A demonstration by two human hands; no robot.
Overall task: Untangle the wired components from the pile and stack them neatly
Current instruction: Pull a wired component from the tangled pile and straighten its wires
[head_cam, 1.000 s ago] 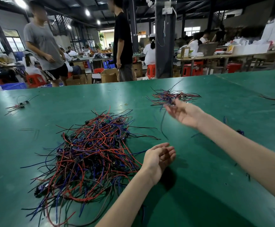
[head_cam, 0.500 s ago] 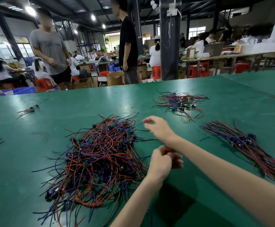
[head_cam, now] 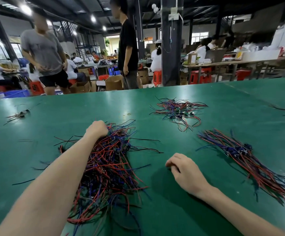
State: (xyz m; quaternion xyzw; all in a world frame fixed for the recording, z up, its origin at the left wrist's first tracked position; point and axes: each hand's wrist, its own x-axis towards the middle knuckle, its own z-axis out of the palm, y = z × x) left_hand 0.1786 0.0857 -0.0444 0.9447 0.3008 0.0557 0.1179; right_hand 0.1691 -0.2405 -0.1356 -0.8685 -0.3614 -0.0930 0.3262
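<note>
Head view: two bare hands at a mass of wire on a green worktop.

Shows a tangled pile of red, blue and black wired components left of the worktop's middle, long axis running from the near edge toward the far edge, loose ends poking out all round. Finds the left hand at the pile's far end, knuckles up, fingers curled down into the wires and gripping them, forearm lying along the pile's left side. Finds the right hand resting on bare worktop just right of the pile, fingers loosely bent, tips down, nothing seen in it. Places a neater stack toward the right edge, strands roughly parallel, long axis slanting from far left to near right, dark connectors gathered near its middle. Adds a looser bundle toward the far edge and a small cluster near the far edge at left.
</note>
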